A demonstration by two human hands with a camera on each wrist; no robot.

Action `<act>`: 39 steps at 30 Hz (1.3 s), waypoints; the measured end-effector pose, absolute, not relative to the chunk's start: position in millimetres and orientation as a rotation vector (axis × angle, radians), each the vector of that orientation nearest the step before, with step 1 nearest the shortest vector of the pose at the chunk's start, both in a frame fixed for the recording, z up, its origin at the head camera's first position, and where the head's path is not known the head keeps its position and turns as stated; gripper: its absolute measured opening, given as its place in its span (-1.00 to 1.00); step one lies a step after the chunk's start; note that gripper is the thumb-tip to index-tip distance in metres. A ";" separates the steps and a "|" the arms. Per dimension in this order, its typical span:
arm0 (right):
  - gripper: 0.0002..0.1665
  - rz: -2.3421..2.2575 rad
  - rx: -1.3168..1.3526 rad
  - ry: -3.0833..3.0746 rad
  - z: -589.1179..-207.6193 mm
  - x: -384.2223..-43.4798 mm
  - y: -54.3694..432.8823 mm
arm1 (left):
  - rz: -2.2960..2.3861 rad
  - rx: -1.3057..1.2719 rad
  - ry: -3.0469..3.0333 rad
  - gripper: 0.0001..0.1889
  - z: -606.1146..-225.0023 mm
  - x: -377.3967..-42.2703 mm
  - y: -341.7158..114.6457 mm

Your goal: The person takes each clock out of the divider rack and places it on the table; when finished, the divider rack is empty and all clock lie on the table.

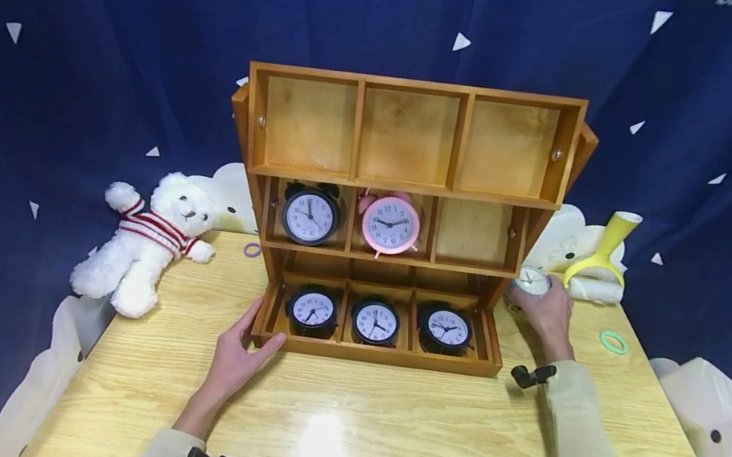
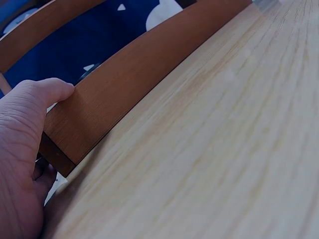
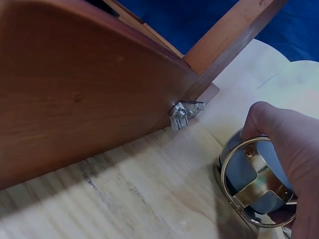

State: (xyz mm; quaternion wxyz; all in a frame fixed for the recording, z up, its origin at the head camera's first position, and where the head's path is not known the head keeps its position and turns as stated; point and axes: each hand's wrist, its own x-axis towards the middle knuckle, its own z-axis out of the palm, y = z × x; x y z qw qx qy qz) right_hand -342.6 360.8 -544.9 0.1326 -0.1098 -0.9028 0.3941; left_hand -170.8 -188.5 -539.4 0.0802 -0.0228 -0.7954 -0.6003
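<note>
A tiered wooden shelf (image 1: 380, 357) stands on the table. My left hand (image 1: 239, 361) holds its bottom tier at the front left corner, the thumb on the front board and the other fingers at the side. Beyond the shelf's right side, my right hand (image 1: 551, 314) grips a grey-blue alarm clock (image 3: 237, 177) with a gold ring and bracket. In the head view its pale dial faces up. On the middle tier are a black alarm clock (image 1: 309, 217) and a pink alarm clock (image 1: 390, 225); the right compartment is empty. Three black clocks (image 1: 375, 322) fill the bottom tier; the top tier is empty.
A white teddy bear (image 1: 146, 243) in a striped sweater sits at left, near a purple ring (image 1: 252, 249). At the right back are a yellow holder (image 1: 609, 243) with a white roll (image 1: 594, 291) and a green ring (image 1: 614, 342). A blue curtain (image 1: 404, 15) hangs behind.
</note>
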 end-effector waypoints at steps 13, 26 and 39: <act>-0.04 1.150 -0.338 -2.639 -548.2 -351.1 361.7 | -1.799 -0.065 -2.361 -0.10 -567.7 -179.6 -193.7; -0.07 1.179 -0.342 -2.559 -552.9 -344.9 358.1 | -1.785 -0.071 -2.377 -0.13 -542.2 -168.6 -188.1; 0.10 1.287 -0.343 -2.436 -539.1 -319.9 352.9 | -1.730 -0.044 -2.412 -0.15 -535.4 -167.5 -186.5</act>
